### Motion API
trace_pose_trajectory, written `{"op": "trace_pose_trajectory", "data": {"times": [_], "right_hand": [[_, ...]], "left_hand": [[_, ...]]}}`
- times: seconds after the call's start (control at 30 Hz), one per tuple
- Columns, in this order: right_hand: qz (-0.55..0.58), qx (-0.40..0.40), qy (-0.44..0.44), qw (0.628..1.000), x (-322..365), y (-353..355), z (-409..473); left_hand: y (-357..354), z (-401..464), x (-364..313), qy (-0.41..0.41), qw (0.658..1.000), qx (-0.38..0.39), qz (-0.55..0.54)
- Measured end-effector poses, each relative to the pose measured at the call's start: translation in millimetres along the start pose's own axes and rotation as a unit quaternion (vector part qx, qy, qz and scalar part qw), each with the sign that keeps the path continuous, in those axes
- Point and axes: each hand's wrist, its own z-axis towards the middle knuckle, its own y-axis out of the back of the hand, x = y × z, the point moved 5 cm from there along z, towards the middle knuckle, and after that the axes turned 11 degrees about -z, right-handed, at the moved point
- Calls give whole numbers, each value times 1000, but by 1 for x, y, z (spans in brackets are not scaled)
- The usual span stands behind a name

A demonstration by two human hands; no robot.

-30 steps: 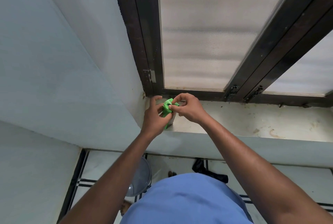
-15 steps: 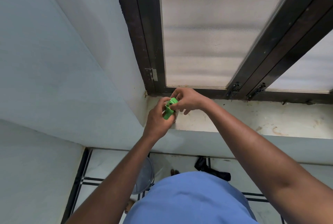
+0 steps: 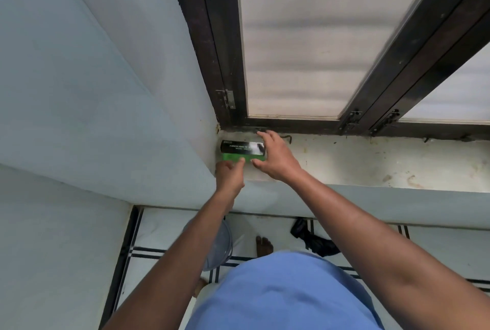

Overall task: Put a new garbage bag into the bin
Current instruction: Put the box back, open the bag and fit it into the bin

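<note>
So the box of bags is lying flat in the left corner of the window sill, long side running left-right along the window frame. Left hand sits just in front of it, fingers fairly straight, tips at the green front edge, not gripping anything. Right hand is at the box's right end, fingers spread and relaxed, touching but not wrapped around. The bin is down on the floor below the left arm, so I'd guess the bag heads down there next.
</note>
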Motion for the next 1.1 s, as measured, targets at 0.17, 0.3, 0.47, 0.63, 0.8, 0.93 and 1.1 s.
{"op": "trace_pose_trajectory", "data": {"times": [0.17,0.3,0.47,0.63,0.8,0.93,1.1], "right_hand": [[191,-138,-24,971,6,-1,-34],[341,-83,-100,931,5,-32,-72],[420,-51,-183,887,2,-78,-140],[425,-36,-249,869,-13,-142,-200],[425,-26,-313,849,-64,-239,-221],[404,-18,-338,850,-133,-343,-208],[369,-28,-363,855,-234,-466,-185]], "left_hand": [[15,-30,9,-16,998,50,-41],[29,-46,11,-40,994,85,-63],[51,-63,49,-26,989,148,-19],[67,-72,126,4,977,206,57],[76,-48,229,62,963,232,126],[51,-2,331,100,955,243,138],[-3,69,455,128,950,246,143]]}}
